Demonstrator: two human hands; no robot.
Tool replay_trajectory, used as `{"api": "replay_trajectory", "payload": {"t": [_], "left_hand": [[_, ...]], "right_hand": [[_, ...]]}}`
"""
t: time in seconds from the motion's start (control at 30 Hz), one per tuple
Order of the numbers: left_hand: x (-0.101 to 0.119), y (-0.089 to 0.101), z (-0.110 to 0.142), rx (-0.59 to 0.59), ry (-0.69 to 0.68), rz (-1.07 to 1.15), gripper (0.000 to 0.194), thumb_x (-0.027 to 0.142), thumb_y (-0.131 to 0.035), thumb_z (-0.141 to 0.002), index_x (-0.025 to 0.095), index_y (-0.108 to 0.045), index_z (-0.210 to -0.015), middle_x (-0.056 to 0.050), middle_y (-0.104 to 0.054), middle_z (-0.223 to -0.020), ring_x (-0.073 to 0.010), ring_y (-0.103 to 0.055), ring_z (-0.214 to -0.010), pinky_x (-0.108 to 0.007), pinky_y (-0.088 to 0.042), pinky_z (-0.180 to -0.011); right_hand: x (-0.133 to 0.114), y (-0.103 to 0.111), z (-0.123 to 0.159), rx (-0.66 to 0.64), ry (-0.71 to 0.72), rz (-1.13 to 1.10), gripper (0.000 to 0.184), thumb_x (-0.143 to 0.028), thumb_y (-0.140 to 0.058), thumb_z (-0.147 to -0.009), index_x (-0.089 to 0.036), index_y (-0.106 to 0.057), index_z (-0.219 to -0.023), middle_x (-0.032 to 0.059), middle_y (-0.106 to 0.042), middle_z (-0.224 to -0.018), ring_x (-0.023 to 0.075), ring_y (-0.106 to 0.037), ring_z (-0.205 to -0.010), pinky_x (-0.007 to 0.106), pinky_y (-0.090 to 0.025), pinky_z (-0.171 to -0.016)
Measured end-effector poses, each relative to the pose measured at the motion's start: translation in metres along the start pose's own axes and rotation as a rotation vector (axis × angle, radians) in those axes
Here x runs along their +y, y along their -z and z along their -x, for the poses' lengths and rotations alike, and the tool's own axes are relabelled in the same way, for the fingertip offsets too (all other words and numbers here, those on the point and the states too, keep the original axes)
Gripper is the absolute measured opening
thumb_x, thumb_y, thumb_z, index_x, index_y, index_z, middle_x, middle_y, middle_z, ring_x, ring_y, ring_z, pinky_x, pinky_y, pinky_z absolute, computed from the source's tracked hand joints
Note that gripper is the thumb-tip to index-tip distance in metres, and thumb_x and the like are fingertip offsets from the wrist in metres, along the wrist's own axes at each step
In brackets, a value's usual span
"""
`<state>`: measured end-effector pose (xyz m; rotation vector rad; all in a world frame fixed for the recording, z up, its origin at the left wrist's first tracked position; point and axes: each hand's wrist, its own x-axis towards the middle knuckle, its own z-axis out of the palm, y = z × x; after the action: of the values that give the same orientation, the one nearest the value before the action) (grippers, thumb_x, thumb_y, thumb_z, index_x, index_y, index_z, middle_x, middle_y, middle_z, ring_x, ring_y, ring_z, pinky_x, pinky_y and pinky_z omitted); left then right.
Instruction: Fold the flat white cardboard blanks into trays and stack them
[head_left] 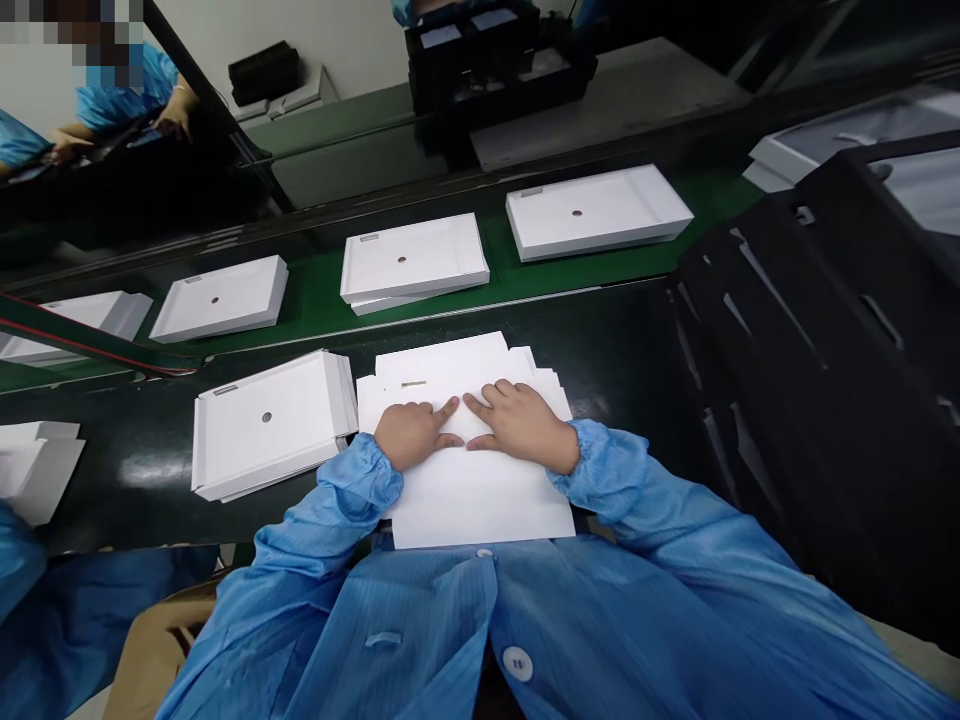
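Note:
A flat, white cardboard box blank point(480, 500) with notched flaps lies on the dark table before me, its near edge close to my body. My left hand point(411, 432) presses on it, thumb and index finger stretched toward the middle. Opposite, my right hand point(521, 425) lies on the same blank with thumb and index finger spread. The two index fingertips almost meet. A small slot shows in the blank above my left hand. Close by on the left sits a stack of folded white trays point(270, 430), each with a round hole, the top one showing a slot.
Several white trays point(416, 255) stand in a row on a green conveyor belt point(499, 240) beyond the table. Black crates or stacked panels point(825, 350) rise on the right. Co-workers in blue sleeves point(127, 95) are at the upper left. More white card point(45, 465) lies far left.

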<state>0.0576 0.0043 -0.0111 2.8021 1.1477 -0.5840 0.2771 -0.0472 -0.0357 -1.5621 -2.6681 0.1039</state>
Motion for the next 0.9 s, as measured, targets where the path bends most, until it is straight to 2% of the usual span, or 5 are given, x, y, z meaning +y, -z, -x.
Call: {"api": "replay_trajectory", "payload": {"t": [0.3, 0.47, 0.63, 0.77, 0.9], "left_hand": [[-0.008, -0.007, 0.006, -0.002, -0.066, 0.003, 0.072, 0.067, -0.042, -0.097, 0.026, -0.041, -0.156, -0.014, -0.069, -0.106, -0.0277, -0.068, -0.089, -0.036, -0.046, -0.071], [-0.008, -0.012, 0.013, 0.031, -0.066, -0.019, 0.068, 0.064, -0.038, -0.099, 0.024, -0.043, -0.154, -0.014, -0.067, -0.106, -0.0273, -0.067, -0.090, -0.036, -0.045, -0.071], [-0.001, -0.011, 0.013, 0.042, -0.032, -0.003, 0.066, 0.063, -0.039, -0.100, 0.022, -0.047, -0.151, -0.014, -0.067, -0.102, -0.0277, -0.066, -0.089, -0.036, -0.045, -0.069], [0.008, -0.008, 0.005, 0.112, -0.024, 0.045, 0.061, 0.058, -0.046, -0.099, 0.015, -0.057, -0.140, -0.015, -0.066, -0.105, -0.0291, -0.064, -0.095, -0.039, -0.047, -0.074], [0.009, -0.007, -0.001, 0.172, -0.080, 0.061, 0.052, 0.054, -0.057, -0.096, 0.013, -0.064, -0.126, -0.016, -0.064, -0.111, -0.0305, -0.060, -0.105, -0.042, -0.048, -0.087]], "right_hand": [[0.011, -0.004, 0.025, 0.044, -0.006, -0.054, 0.066, -0.065, -0.050, -0.096, -0.020, -0.056, -0.145, 0.0140, -0.063, -0.128, 0.0307, -0.052, -0.113, 0.040, -0.038, -0.086], [0.011, -0.005, 0.046, 0.050, -0.112, -0.056, 0.054, -0.051, -0.051, -0.101, -0.014, -0.060, -0.138, 0.0165, -0.065, -0.131, 0.0309, -0.056, -0.115, 0.043, -0.039, -0.091], [0.000, -0.003, 0.055, 0.042, -0.195, -0.017, 0.057, -0.053, -0.053, -0.099, -0.008, -0.060, -0.135, 0.0209, -0.063, -0.135, 0.0330, -0.053, -0.124, 0.042, -0.040, -0.095], [-0.008, 0.002, 0.042, -0.006, -0.226, 0.013, 0.060, -0.059, -0.052, -0.097, -0.009, -0.064, -0.128, 0.0217, -0.068, -0.118, 0.0330, -0.059, -0.108, 0.041, -0.042, -0.084], [-0.005, 0.003, 0.028, 0.005, -0.229, 0.006, 0.055, -0.056, -0.048, -0.100, -0.013, -0.064, -0.130, 0.0161, -0.068, -0.103, 0.0291, -0.059, -0.094, 0.039, -0.039, -0.079]]}}
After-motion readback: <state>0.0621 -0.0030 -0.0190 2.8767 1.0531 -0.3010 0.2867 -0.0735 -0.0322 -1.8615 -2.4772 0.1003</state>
